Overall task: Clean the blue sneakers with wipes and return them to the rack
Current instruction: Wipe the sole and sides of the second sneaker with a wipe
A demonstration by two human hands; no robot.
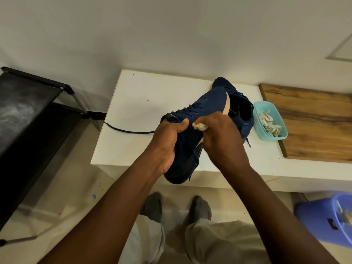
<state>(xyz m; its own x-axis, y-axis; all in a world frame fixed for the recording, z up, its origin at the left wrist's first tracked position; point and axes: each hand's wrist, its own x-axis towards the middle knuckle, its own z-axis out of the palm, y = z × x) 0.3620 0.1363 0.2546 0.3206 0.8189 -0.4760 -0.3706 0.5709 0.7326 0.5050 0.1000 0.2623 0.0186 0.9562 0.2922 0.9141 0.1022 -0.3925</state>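
above the near edge of the white worktop, one blue sneaker is held up in the air, tipped on its side with its toe pointing away and its pale sole edge turned to the right. the left hand grips it around the heel end, thumb laid over the top by the laces. the right hand is curled round a crumpled white wipe, pinching it against the upper's side, just beside the left thumb.

the second sneaker lies on the worktop behind the first, partly hidden by it. touching or nearly touching its right side is a teal tub holding twisted whitish wipes; whether they are fresh or used cannot be told. a loose dark lace trails across the worktop to the left. a wooden board lies at the far right, a purple bucket stands on the floor, and the black rack stands well apart at the left.

this looks like the wiping step on the first shoe, with the return to the rack not yet begun. the next move likely calls for a firm left grip while the wipe is rubbed along the fabric, turning the shoe to reach the sole edge.
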